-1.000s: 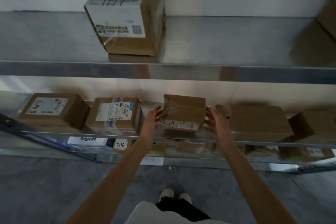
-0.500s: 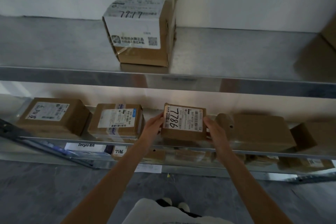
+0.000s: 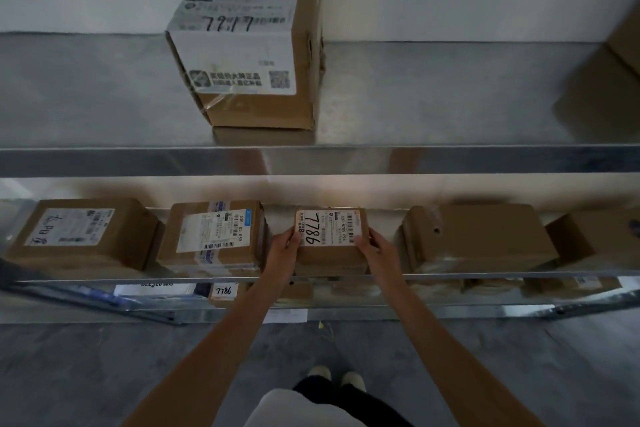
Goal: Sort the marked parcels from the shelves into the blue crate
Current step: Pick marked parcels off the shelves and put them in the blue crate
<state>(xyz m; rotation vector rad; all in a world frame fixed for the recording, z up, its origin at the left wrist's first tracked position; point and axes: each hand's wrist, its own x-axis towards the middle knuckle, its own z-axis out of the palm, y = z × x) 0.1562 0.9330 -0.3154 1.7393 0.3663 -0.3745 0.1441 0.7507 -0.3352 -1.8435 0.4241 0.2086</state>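
A small cardboard parcel (image 3: 329, 239) with a white label marked 7786 lies on the middle shelf (image 3: 450, 276), label facing up. My left hand (image 3: 284, 248) grips its left side and my right hand (image 3: 374, 248) grips its right side. A large box (image 3: 249, 45) marked 7817 stands on the top shelf (image 3: 450, 159). The blue crate is not in view.
Two labelled parcels (image 3: 83, 236) (image 3: 213, 236) lie to the left on the middle shelf, and plain brown ones (image 3: 485, 236) to the right. Below them, another shelf holds more parcels, one marked 7786 (image 3: 225, 291). Another box edge (image 3: 627, 38) shows at top right. Grey floor lies below.
The small parcel was turned over in both hands, bringing its 7786 label up, and now rests flat on the shelf. The view has shifted slightly downward.
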